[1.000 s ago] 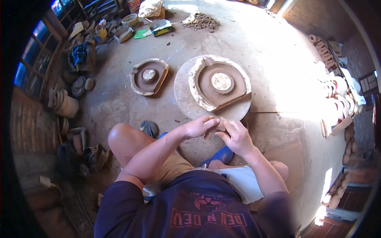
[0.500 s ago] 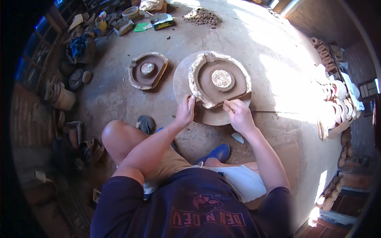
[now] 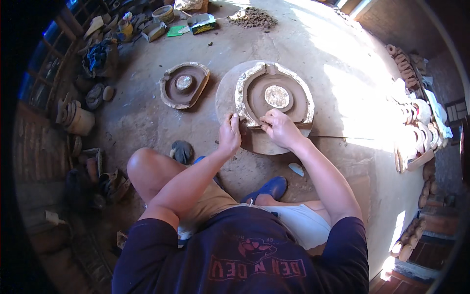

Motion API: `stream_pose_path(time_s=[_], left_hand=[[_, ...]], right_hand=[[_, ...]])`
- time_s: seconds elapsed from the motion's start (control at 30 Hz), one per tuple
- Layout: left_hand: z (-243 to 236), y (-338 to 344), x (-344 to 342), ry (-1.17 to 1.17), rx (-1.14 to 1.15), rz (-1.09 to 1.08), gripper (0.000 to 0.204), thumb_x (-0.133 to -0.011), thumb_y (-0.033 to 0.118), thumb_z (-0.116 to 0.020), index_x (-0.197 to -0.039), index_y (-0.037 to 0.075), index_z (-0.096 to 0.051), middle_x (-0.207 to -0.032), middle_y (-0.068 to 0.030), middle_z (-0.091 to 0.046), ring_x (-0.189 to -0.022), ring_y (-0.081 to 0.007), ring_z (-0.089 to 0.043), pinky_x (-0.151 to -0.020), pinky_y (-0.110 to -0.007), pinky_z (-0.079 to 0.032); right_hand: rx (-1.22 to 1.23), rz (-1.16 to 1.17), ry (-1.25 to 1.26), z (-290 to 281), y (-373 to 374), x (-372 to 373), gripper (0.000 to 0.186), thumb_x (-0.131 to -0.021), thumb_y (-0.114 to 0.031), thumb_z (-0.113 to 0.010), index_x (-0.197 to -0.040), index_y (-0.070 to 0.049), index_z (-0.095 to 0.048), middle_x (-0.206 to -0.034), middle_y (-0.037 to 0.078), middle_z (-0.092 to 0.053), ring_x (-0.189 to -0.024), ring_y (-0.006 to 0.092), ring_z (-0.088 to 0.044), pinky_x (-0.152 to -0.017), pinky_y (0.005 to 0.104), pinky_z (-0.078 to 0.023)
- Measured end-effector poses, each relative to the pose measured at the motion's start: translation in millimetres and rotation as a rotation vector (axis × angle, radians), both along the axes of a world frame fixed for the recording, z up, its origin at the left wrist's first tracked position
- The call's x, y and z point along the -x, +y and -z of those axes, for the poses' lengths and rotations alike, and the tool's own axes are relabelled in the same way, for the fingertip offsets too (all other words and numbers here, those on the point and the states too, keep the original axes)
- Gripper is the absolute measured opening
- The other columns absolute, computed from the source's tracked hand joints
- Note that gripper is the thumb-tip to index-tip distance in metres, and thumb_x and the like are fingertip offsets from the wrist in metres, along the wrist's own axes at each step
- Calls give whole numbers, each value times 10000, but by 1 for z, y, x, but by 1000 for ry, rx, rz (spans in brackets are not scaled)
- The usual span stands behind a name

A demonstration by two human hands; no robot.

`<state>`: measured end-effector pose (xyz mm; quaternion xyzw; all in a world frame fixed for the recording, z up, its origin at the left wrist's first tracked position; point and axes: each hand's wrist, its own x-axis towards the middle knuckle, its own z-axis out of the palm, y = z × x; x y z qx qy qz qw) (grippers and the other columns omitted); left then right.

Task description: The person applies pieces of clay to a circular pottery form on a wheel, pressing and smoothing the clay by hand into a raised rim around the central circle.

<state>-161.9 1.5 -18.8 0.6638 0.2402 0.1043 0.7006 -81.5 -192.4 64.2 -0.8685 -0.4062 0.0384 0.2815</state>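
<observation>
A sunlit concrete floor (image 3: 132,122) spreads under everything, brightest toward the right, where stacked clay pieces (image 3: 418,122) line the edge. The person sits with bent legs, arms stretched forward.

In front of them a round board (image 3: 269,145) carries the large mould (image 3: 242,93), a whitish ring with a notch at the far side and a straight near edge. Brown clay (image 3: 254,98) lines its inside and surrounds a pale round core (image 3: 277,97).

To the left, well apart from the board, a smaller mould (image 3: 169,95) of similar shape lies on the floor, with its own pale core (image 3: 184,82). Farther left stands a pale bucket (image 3: 82,122) packed with curved pieces; at the far side sits a heap of brown crumbs (image 3: 252,18), with an open box (image 3: 200,24) near it.

A blue shoe (image 3: 269,190) shows between the legs. The left hand (image 3: 230,133) is at the large mould's near-left rim, thumb and fingers narrowly apart. The right hand (image 3: 280,128) curls over the straight near edge, fingertips drawn together; whether they pinch anything cannot be told. Smaller still are a dark cloth bundle (image 3: 183,153) beside the knee and a pale half-moon piece (image 3: 296,169) below the right forearm.
</observation>
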Motion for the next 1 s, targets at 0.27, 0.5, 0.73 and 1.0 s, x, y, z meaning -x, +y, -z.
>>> stream_pose_path(time_s=[0.27,0.5,0.73,1.0], left_hand=[[0,9,-14,78,-208,48,700,-901,610,-831,-1167,-27,-712,-912,-175,-779,-843,-270,-764,-770,-410,-597],[-20,10,-15,53,-365,90,800,-754,568,-971,-1189,-53,-714,-1022,-195,-800,-932,-245,-777,-847,-397,-612],[-8,17,-23,75,-423,96,834,-688,538,-1018,-1203,-46,-720,-1099,-212,-808,-1024,-274,-781,-924,-407,-601],[3,22,-29,68,-424,88,835,-684,498,-1032,-1232,-47,-714,-1120,-206,-806,-1051,-257,-774,-953,-398,-597]], right_hand=[[140,31,98,2,0,-12,172,-982,-178,-734,-1093,-65,-801,-1042,138,-676,-1057,349,-699,-922,463,-574],[258,-42,-149,-10,-10,-19,194,-979,-311,-751,-1026,-137,-823,-997,78,-674,-1059,298,-665,-906,457,-564],[322,-88,-331,-9,-20,-25,254,-925,-350,-810,-1068,-142,-837,-951,47,-716,-1032,261,-663,-898,442,-518],[353,-51,-284,-15,-25,-28,232,-906,-351,-825,-1011,-146,-850,-980,12,-738,-1030,250,-661,-881,438,-507]])
